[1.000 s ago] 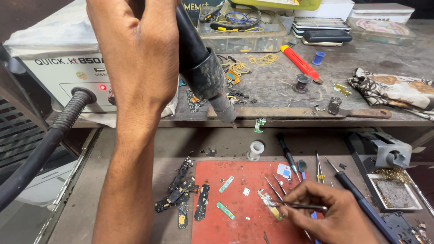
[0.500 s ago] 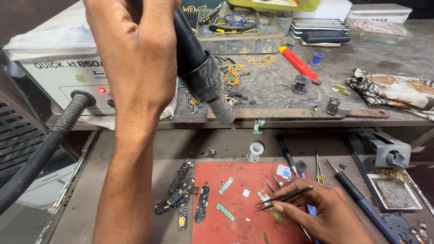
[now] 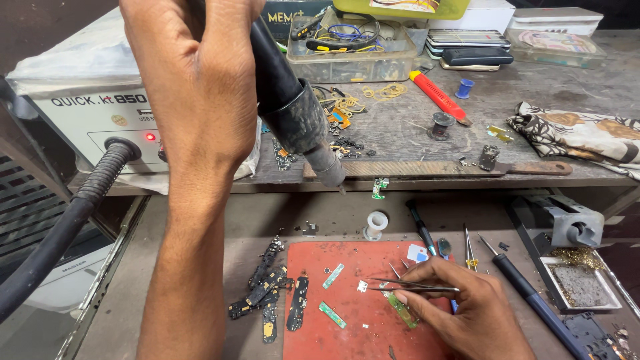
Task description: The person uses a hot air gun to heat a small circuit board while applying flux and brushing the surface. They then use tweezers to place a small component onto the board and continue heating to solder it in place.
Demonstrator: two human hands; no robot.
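Left hand point(image 3: 200, 87) wraps the hot-air wand point(image 3: 293, 113), nozzle raised clear of the red mat point(image 3: 353, 333); right hand point(image 3: 467, 313) pinches tweezers point(image 3: 410, 287), steadying 1 small chip point(image 3: 362, 286).

You work over a red mat point(image 3: 373, 313), gripping a black hot-air handle point(image 3: 287, 107). A red cutter point(image 3: 440, 98) lies near a cream cloth point(image 3: 580, 137) with brown patterning.
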